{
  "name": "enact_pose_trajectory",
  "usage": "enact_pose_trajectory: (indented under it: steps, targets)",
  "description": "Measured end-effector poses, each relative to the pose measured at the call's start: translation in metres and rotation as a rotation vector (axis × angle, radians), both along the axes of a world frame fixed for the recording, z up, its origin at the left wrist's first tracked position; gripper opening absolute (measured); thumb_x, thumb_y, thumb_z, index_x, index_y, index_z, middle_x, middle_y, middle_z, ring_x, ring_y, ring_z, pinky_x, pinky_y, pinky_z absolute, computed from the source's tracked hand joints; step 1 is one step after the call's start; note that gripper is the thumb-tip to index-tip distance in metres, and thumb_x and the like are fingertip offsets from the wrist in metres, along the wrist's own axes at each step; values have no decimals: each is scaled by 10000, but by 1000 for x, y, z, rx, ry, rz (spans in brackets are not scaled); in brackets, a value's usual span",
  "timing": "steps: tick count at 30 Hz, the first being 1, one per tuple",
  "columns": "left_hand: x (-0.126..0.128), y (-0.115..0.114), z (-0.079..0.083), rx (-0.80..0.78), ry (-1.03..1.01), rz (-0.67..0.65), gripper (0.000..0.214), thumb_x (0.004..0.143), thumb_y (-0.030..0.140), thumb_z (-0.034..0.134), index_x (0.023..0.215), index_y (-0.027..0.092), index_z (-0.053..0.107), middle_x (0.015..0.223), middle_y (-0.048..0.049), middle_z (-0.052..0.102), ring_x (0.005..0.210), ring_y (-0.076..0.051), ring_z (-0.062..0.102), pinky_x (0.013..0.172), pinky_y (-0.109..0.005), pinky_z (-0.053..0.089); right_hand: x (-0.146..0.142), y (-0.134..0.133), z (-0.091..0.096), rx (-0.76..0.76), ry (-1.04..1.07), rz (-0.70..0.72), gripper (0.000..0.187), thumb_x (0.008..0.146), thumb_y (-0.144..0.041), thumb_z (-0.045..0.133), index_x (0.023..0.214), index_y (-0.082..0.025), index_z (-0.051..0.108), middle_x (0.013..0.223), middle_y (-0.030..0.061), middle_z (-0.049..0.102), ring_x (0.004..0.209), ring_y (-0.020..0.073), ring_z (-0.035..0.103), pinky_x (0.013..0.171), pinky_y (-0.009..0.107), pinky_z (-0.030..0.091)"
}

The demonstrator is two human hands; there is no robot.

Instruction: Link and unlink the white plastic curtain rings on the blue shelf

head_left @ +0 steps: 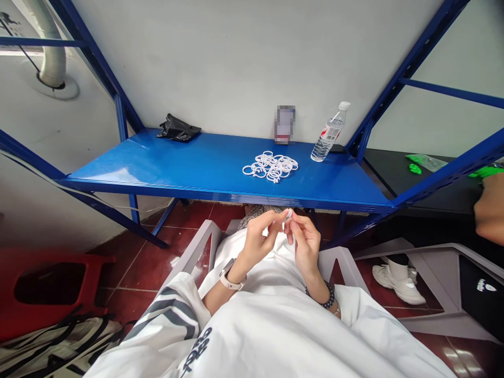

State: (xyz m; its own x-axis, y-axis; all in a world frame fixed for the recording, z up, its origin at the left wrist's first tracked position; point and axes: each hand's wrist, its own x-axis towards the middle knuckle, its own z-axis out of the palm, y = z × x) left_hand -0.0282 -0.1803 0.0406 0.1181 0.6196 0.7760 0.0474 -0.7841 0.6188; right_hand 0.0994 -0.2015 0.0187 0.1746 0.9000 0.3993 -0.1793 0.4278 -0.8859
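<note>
My left hand [260, 234] and my right hand [305, 239] meet above my lap, just in front of the table's edge. Their thumbs and fingertips pinch a small white cord loop [289, 213] between them; most of it is hidden by the fingers. Beyond them, on the blue table [197, 163], lies a loose heap of similar white cord loops [271, 166], some with small knots or beads. A watch with a pale strap is on my left wrist, and dark beads circle my right one.
A water bottle [328, 134] stands right of the heap, near a phone-like upright device [284, 125]. A crumpled black plastic bag [178, 128] lies back left. Blue frame posts flank the table. At right, another person's arm [490, 207] is near green pieces; a red stool [84, 294] stands left.
</note>
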Motion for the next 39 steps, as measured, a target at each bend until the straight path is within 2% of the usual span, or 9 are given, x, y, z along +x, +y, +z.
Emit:
enact_pose_trajectory:
  steps: [5,13,22,30,39]
  targets:
    - [-1,-3,2,19,-30,-9,248,963,91,530,1126,182,693,665,31,545,569,-67,468,551,-171,395,0,-4,5,17,-20,41,162,949,-353,618,1044,-272,721,668,-34,595,503,80,465,475,226,371]
    - [0,-3,1,17,-18,4,226,983,137,514,1117,173,692,671,17,561,586,-81,488,555,-182,405,0,-4,7,-4,-47,15,198,930,-410,631,1025,-255,710,664,-30,601,472,83,460,477,246,400]
    - [0,-5,1,39,-2,6,268,993,129,489,1180,187,673,686,12,566,604,-88,497,571,-188,414,0,-6,8,7,-43,10,173,935,-391,627,1025,-270,713,672,-34,606,468,79,461,477,246,410]
    - [0,-5,1,50,-25,-4,303,973,91,510,1206,209,663,692,23,549,599,-81,490,569,-186,406,-1,-7,10,9,-17,38,153,935,-381,632,1010,-274,711,660,-40,588,466,71,454,463,232,384]
    - [1,-8,2,43,-35,-7,280,986,120,513,1203,201,670,673,23,552,590,-82,509,567,-182,421,-3,-10,14,-19,-7,34,186,923,-435,645,958,-261,703,636,-41,559,455,73,436,431,228,350]
